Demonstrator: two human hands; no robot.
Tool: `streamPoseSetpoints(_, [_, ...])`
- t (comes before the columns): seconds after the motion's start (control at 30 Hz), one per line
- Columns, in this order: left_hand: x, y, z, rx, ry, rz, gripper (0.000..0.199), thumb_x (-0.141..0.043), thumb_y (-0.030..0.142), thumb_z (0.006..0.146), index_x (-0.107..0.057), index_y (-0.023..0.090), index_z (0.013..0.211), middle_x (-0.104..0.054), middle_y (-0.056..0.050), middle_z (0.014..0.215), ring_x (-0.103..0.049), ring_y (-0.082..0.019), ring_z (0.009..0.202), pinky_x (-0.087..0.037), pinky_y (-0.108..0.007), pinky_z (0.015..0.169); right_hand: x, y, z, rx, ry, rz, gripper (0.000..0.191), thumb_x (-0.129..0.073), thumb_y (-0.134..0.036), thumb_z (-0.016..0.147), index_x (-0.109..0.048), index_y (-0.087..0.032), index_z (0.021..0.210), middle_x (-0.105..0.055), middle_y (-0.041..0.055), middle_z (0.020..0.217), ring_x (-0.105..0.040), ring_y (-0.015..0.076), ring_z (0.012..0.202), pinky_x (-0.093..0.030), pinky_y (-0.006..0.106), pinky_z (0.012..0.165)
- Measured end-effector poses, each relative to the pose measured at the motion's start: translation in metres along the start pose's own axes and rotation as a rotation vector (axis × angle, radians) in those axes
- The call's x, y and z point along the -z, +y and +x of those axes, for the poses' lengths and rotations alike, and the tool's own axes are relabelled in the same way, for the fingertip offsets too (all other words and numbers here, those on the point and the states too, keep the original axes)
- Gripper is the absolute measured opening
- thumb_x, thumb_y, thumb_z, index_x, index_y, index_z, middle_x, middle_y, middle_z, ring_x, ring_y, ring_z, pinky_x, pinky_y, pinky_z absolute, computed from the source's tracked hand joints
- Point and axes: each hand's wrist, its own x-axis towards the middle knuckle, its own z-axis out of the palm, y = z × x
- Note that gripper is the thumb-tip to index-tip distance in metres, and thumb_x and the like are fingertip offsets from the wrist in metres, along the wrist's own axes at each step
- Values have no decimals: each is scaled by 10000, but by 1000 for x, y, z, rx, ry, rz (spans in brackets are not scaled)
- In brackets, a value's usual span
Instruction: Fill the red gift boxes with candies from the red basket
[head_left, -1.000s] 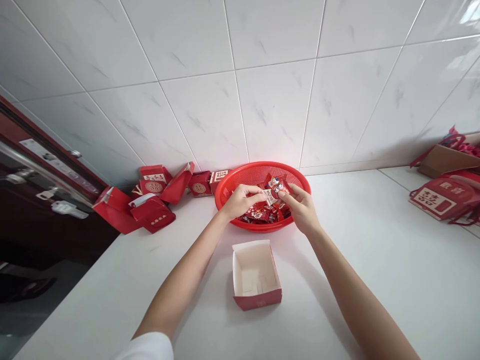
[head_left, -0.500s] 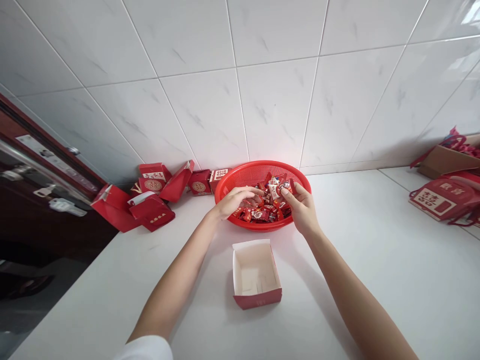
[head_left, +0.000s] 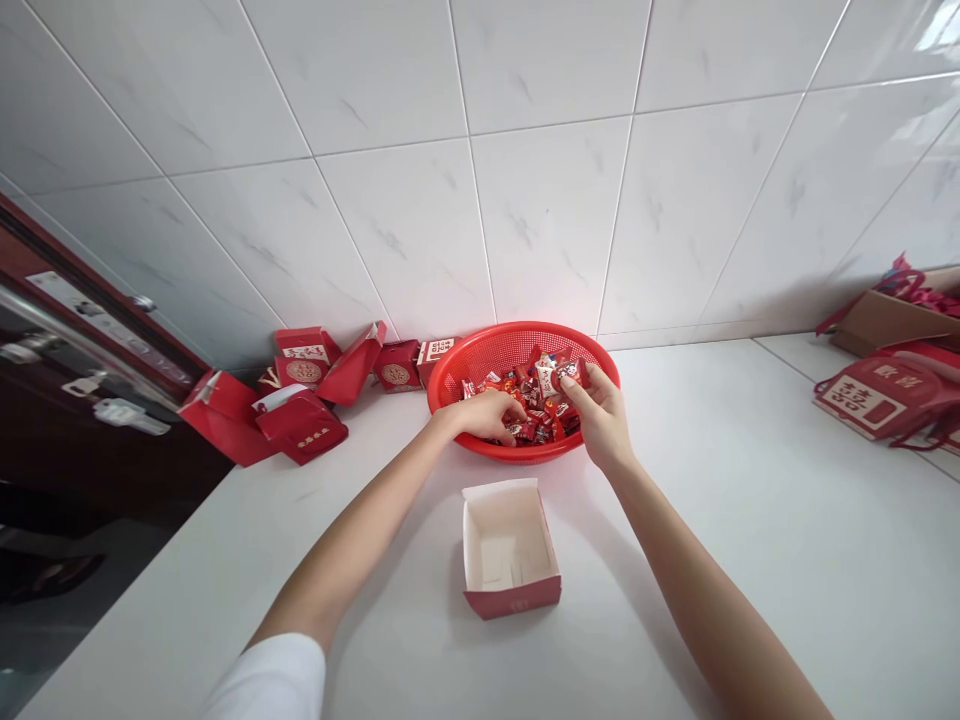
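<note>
A red plastic basket (head_left: 487, 352) holds a heap of wrapped candies (head_left: 536, 425), mostly red. My left hand (head_left: 491, 415) dips into the heap at the basket's left front, its fingers curved and the thumb apart from them; some fingertips are hidden among the wrappers. Over the right side of the basket, my right hand (head_left: 604, 415) pinches wrapped candies (head_left: 559, 376), one of them red and white, between thumb and fingers. An open box (head_left: 513, 600), red outside and white inside, stands on the white counter in front of the basket.
Several red gift boxes (head_left: 306, 420) lie at the back left against the tiled wall. To the far right are a red printed box (head_left: 874, 400) and a brown carton (head_left: 881, 320) with pink-red material. A dark door with keys (head_left: 127, 415) borders the counter's left side.
My left hand has lowered from above the candies into the heap, its fingers curling downward. The right hand stays nearly in place with its candies. The view has shifted slightly.
</note>
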Motion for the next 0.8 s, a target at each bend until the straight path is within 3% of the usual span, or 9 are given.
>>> streamPoseSetpoints(0.13, [0, -3, -4, -38, 62, -114, 173, -713, 300, 773, -795, 188, 877, -776, -20, 842, -687, -216, 778, -480, -277, 698, -1, -1, -1, -3, 4, -14, 325, -789, -512, 798, -627, -238, 861, -719, 5, 854, -707, 196, 731, -591, 333, 693])
streamPoseSetpoints(0.2, [0, -8, -8, -68, 140, -169, 246, -680, 402, 829, -761, 173, 789, -728, -12, 746, -645, -199, 702, -456, -282, 656, -2, -1, -1, -4, 9, -11, 323, -791, -507, 792, -627, -238, 860, -718, 5, 865, -707, 195, 730, -595, 338, 697])
streamPoseSetpoints(0.4, [-4, -15, -18, -142, 390, -554, 446, -780, 569, 758, -766, 150, 911, -752, -57, 889, -686, -237, 847, -532, -318, 748, -4, -3, -1, -10, 32, 2, 298, -779, -483, 785, -626, -239, 864, -705, 4, 850, -681, 195, 732, -596, 347, 702])
streamPoseSetpoints(0.6, [-1, -9, -27, -92, 473, -830, 492, -871, 571, 648, -760, 148, 874, -745, -31, 809, -681, -188, 748, -547, -300, 728, -3, -1, -2, 14, 45, -112, 218, -731, -420, 812, -607, -244, 846, -679, 3, 825, -647, 203, 781, -561, 343, 736])
streamPoseSetpoints(0.8, [1, -6, -34, -83, 545, -947, 506, -916, 524, 600, -773, 143, 900, -760, -34, 793, -691, -180, 717, -569, -302, 733, -2, 5, -2, 27, -111, -333, 229, -714, -425, 805, -674, -234, 925, -742, 47, 912, -693, 252, 876, -560, 387, 801])
